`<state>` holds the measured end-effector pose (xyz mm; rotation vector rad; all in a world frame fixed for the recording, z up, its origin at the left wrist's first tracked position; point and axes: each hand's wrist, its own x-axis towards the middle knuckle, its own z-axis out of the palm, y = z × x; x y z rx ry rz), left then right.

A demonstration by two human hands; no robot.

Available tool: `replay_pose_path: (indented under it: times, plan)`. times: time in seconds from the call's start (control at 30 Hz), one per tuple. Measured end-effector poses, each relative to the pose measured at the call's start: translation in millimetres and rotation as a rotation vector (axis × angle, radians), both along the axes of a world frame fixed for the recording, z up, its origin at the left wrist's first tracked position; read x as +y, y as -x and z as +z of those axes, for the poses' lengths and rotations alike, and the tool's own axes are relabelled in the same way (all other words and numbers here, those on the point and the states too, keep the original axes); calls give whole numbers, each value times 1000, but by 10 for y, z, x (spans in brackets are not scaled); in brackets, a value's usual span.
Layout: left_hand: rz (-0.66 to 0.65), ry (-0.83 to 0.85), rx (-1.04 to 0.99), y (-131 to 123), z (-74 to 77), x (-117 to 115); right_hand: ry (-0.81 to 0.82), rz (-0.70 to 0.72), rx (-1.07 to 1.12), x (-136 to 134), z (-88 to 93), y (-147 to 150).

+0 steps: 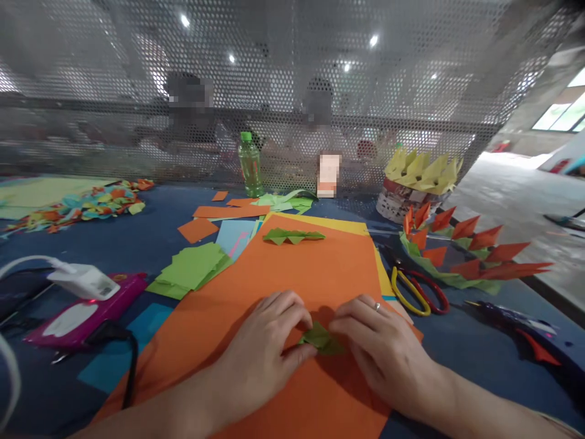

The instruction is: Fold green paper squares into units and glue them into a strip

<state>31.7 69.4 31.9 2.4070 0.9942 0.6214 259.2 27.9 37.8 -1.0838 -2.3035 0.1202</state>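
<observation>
Pinching the left end of a green paper [322,341] between thumb and fingers, the left hand [273,334] is holding it over the orange sheet [315,274]. The right hand [388,347] is curling its fingers at the paper's other end; whether it is gripping is impossible to tell. A zigzag strip [294,236] is lying farther up the sheet. Green squares [194,266] are resting to its left, while scissors [414,294] and a glue gun [530,326] are lying to its right on the blue tabletop [461,341].
</observation>
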Motion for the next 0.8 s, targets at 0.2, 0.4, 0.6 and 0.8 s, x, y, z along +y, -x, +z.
replay_pose_path:
  times: [0.2, 0.4, 0.6, 0.8]
  plan:
    - [-25, 66, -43, -17, 31, 2, 153, -186, -34, 35, 18, 42]
    - [-13, 113, -77, 29, 98, 55, 177, -201, -62, 52, -10, 121]
    - [34, 86, -23, 63, 228, 87, 162, -155, -81, 24, -53, 147]
    - [47, -84, 132, 28, 510, 400, 135, -136, -58, 43, -22, 107]
